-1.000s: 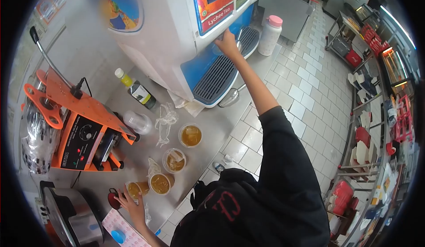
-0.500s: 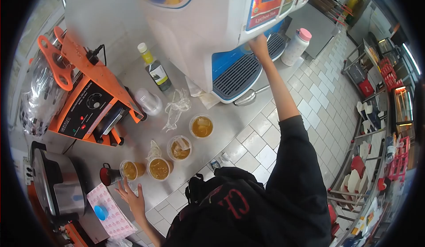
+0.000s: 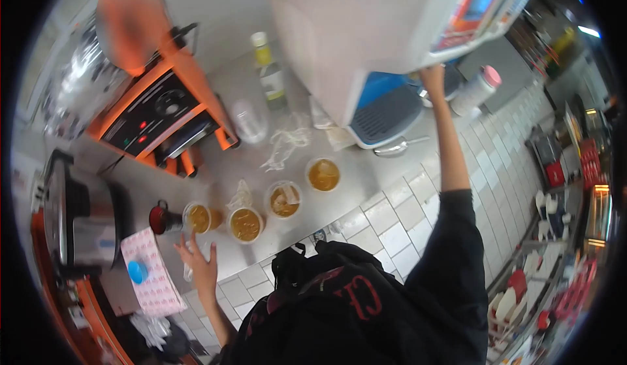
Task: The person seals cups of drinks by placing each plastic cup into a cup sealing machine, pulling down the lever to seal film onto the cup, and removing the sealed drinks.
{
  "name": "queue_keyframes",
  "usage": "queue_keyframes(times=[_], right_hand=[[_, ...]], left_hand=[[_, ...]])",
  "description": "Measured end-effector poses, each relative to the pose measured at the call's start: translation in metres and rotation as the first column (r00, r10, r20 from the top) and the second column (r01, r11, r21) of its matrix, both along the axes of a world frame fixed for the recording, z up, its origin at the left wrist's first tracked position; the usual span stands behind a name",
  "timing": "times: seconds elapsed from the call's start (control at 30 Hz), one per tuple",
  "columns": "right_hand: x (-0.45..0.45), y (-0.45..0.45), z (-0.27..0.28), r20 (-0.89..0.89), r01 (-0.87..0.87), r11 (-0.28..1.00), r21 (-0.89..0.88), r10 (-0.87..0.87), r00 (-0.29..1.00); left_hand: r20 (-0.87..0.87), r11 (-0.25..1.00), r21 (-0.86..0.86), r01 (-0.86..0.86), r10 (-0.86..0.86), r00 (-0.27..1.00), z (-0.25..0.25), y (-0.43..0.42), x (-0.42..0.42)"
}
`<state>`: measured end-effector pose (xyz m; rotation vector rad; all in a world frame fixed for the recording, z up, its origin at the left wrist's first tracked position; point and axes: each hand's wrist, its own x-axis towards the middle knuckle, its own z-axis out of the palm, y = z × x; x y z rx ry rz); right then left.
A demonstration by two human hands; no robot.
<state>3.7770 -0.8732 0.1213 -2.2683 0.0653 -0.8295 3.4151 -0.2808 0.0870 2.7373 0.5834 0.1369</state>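
Several clear cups of amber drink with ice stand on the steel counter, among them the far right cup [image 3: 324, 175], one left of it [image 3: 284, 199], another [image 3: 246, 225] and the leftmost cup [image 3: 197, 218]. My left hand [image 3: 198, 262], fingers spread and holding nothing, is just below the leftmost cup. Reaching up to the right, my right hand [image 3: 432, 77] is at the front of the white drink dispenser [image 3: 353, 32], above its drip tray [image 3: 390, 118]. Its fingers are partly hidden and blurred, so what they hold is unclear.
An orange sealing machine [image 3: 163, 103] stands at the left, with a steel cooker [image 3: 85, 215] below it. A green bottle [image 3: 271, 84], crumpled plastic [image 3: 287, 144] and a red-rimmed dark cup [image 3: 163, 218] are on the counter. A pink-capped bottle [image 3: 475, 92] is beside the dispenser.
The camera view has turned and shifted, so the counter items appear displaced. My left hand has come away from the leftmost cup. My right hand remains at the dispenser.
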Motion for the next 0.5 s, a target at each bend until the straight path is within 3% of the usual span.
queue_keyframes(times=[0.07, 0.1, 0.23, 0.3, 0.37, 0.43, 0.5], right_hand=[[-0.007, 0.008, 0.008, -0.012, 0.004, 0.997, 0.071, -0.003, 1.0], [-0.006, 0.006, 0.004, 0.083, -0.003, 1.0, -0.015, 0.004, 0.997], [-0.004, -0.007, -0.001, 0.108, -0.105, 0.994, -0.043, 0.109, 0.988], [-0.011, -0.01, -0.002, 0.045, -0.08, 0.996, 0.043, 0.078, 0.996], [-0.019, -0.013, -0.013, 0.105, -0.036, 0.993, 0.108, 0.024, 0.994], [-0.056, 0.005, -0.006, 0.08, 0.023, 0.998, -0.051, -0.019, 0.997], [-0.09, 0.027, -0.017, 0.074, -0.028, 0.999, 0.036, 0.025, 0.997]], left_hand=[[0.026, 0.998, -0.021, 0.053, -0.052, 0.998, 0.003, -0.012, 0.003], [0.025, 0.999, -0.02, 0.026, -0.025, 0.999, 0.002, -0.015, 0.004], [0.059, 0.996, -0.064, 0.056, -0.053, 0.997, 0.007, -0.028, 0.01], [0.053, 0.996, -0.078, 0.035, -0.031, 0.998, 0.01, -0.033, 0.01], [0.093, 0.993, -0.11, 0.053, -0.042, 0.995, 0.012, -0.034, 0.008], [0.105, 0.991, -0.131, 0.027, -0.014, 0.994, 0.012, -0.033, 0.004], [0.116, 0.988, -0.153, -0.001, 0.019, 0.993, 0.009, -0.032, -0.002]])
